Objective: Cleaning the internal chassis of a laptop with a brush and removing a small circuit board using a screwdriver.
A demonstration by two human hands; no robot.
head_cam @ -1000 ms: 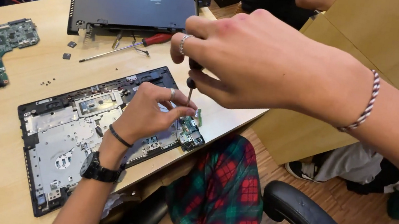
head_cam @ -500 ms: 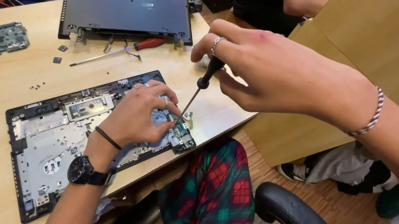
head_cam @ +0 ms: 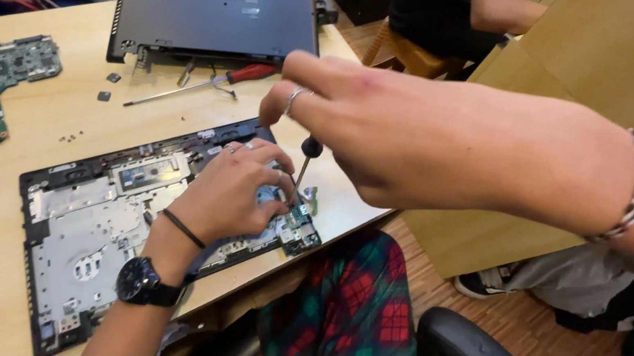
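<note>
My right hand [head_cam: 430,140] has its fingers pinched around the black cap of a small screwdriver [head_cam: 304,170], tip down at the near right corner of the opened laptop base [head_cam: 103,231], which lies on the tabletop [head_cam: 35,122]. My left hand [head_cam: 236,191] presses curled fingers on that same corner beside the tip. Risk noted: the shaft stands tilted, so the tip could slip off and gouge the green board [head_cam: 301,221] or jab my left fingers; loose screws [head_cam: 70,138] beyond the base could roll away.

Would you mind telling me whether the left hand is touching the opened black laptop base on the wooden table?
Touching. The head view shows the left hand resting on the opened black laptop base, fingers pressed at its right end beside the small black-handled screwdriver held by the right hand.
</note>
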